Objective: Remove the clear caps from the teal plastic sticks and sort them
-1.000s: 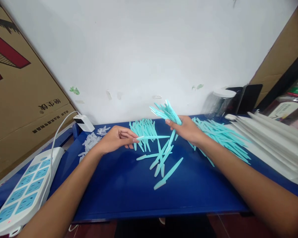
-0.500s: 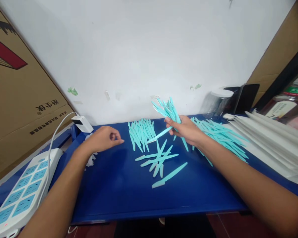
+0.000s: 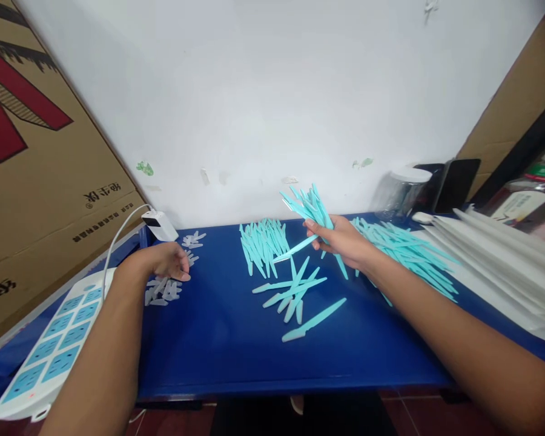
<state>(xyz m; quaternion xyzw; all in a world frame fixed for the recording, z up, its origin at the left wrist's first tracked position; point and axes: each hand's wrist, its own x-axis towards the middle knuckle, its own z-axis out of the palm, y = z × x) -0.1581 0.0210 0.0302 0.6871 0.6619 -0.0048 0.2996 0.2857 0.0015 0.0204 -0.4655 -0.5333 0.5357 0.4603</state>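
1. Blue bench filled the lower view, and I saw both forearms reach over it from the near corners: the left rose steeply beside the power strip, the right slanted inward.
2. I saw the left hand bent at the wrist, turned inward above the small translucent pieces.
3. Its fingers were loosely curled with the thumb near them; I could not tell whether they touched or held a piece.
4. I saw the right hand closed around a bundle of turquoise sticks that fanned up toward the wall, one stick jutting out low to the left.
5. Between the hands I saw a tidy pile of the same sticks, with crossed sticks in front and a single stick nearer the front edge.
6. Right of the right hand, past its forearm, a larger pile lay beside white packets.
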